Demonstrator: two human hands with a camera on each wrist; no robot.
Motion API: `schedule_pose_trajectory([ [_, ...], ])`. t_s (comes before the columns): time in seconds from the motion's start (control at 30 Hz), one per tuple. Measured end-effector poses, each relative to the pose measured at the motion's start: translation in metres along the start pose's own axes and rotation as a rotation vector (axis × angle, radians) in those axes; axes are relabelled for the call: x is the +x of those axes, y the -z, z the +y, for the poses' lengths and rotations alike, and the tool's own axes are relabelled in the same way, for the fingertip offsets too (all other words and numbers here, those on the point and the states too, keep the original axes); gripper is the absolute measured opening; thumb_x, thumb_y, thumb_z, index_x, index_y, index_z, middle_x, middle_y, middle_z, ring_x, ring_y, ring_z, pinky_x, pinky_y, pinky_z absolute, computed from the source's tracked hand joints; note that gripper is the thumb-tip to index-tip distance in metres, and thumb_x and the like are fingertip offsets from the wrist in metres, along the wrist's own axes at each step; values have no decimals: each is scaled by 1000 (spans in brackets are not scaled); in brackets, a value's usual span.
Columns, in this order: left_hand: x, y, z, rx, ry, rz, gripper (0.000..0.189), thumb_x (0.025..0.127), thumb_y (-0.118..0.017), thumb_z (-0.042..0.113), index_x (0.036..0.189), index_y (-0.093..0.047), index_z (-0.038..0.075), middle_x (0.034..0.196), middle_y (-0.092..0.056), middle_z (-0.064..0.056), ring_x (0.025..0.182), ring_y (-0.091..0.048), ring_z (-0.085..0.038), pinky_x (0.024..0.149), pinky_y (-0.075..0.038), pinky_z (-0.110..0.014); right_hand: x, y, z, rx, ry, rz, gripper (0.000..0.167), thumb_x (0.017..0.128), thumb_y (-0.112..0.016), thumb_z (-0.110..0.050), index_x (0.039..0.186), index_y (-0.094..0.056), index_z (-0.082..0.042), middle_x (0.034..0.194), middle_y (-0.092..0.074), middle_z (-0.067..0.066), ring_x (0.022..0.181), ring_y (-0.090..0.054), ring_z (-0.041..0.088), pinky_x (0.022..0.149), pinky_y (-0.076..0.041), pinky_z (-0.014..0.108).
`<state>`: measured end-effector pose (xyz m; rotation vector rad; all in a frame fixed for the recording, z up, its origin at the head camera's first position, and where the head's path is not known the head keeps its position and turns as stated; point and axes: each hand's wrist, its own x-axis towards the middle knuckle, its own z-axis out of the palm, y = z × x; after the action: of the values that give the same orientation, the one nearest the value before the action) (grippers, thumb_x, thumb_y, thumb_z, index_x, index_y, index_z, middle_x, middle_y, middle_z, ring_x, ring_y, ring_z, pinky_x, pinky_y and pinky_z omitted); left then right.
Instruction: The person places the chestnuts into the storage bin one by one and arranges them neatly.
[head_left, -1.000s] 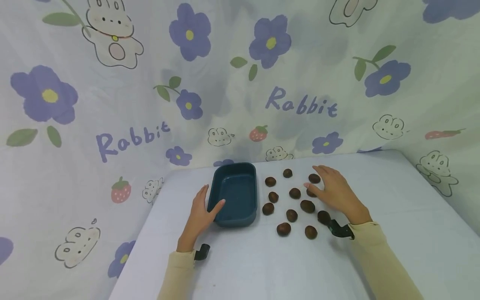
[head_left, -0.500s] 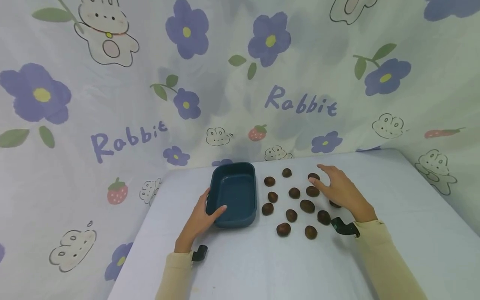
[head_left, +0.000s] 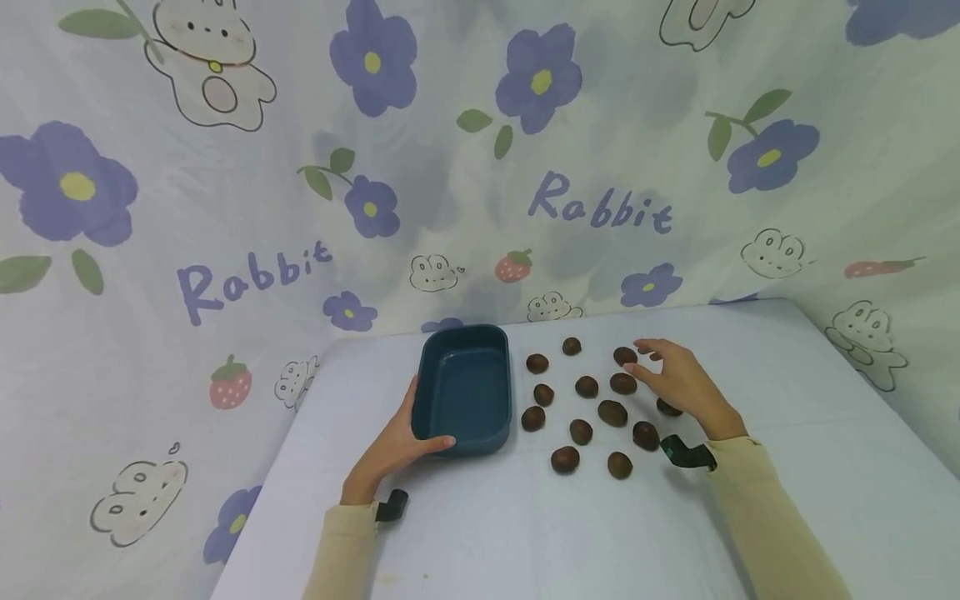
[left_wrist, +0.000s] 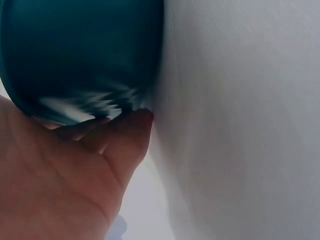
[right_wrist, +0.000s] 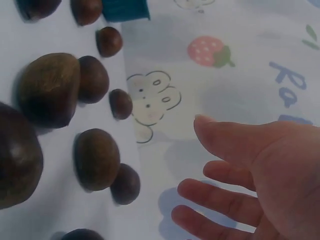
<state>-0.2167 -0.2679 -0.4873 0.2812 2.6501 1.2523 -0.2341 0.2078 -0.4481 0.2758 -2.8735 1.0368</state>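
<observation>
A dark teal rectangular container (head_left: 510,392) stands on the table, with nothing inside it. My left hand (head_left: 392,446) holds its near left corner, fingers along the left wall and thumb across the near end. In the left wrist view, bent fingers (left_wrist: 135,130) touch the container's outer wall (left_wrist: 85,45); the thumb tip is hidden there. Several brown chestnuts (head_left: 612,413) lie loose to the container's right. My right hand (head_left: 686,385) hovers beside the far right chestnut (head_left: 625,357), holding nothing. Its thumb (right_wrist: 225,137) and loosely bent fingers stand apart in the right wrist view.
A white cloth covers the table (head_left: 480,533). Behind it hangs a curtain (head_left: 480,167) printed with rabbits and flowers. One chestnut (head_left: 667,407) lies partly under the right hand. Small black wrist devices (head_left: 686,454) sit at both cuffs.
My right hand has drawn slightly right, then its fingers have bent near the far right chestnut. My left thumb has slid from inside the rim toward the container's near end.
</observation>
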Motion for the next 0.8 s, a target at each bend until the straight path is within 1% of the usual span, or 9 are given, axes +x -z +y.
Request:
schedule_pose_trajectory([
  [0.1,0,0,-3,-17,-25,-10,135,78,-88,43,167,12,25,176,-1,-13,160,-15,-43,124,-22,-70,2,-4,8,16,2,0,54,100,-68,-25,142,-56,6,139,-62,28,124,-60,48,98,-53,61],
  [0.2,1,0,-5,-33,-47,-5,136,77,-89,43,167,11,25,176,-2,-12,160,-18,-43,123,-23,-71,4,-9,15,33,6,-10,52,99,-70,-23,140,-58,7,138,-63,28,122,-61,49,96,-55,60],
  [0.3,1,-1,-5,-45,-47,6,134,77,-89,43,167,9,28,177,-3,-9,160,-19,-41,123,-23,-70,6,-12,19,57,2,-26,52,97,-72,-23,138,-59,7,138,-63,29,122,-61,49,96,-55,59],
  [0.57,-1,0,-1,-23,10,25,133,77,-88,49,166,9,32,176,-6,-12,159,-20,-43,123,-23,-70,8,-20,30,115,-74,-69,49,95,-74,-20,135,-63,6,139,-63,28,128,-57,51,98,-54,61],
  [0.8,-1,-3,2,2,52,36,133,77,-87,53,167,7,27,176,-7,-14,160,-18,-44,124,-23,-69,11,-29,40,145,-86,-81,48,92,-77,-22,131,-67,5,137,-65,28,129,-57,51,105,-48,64],
])
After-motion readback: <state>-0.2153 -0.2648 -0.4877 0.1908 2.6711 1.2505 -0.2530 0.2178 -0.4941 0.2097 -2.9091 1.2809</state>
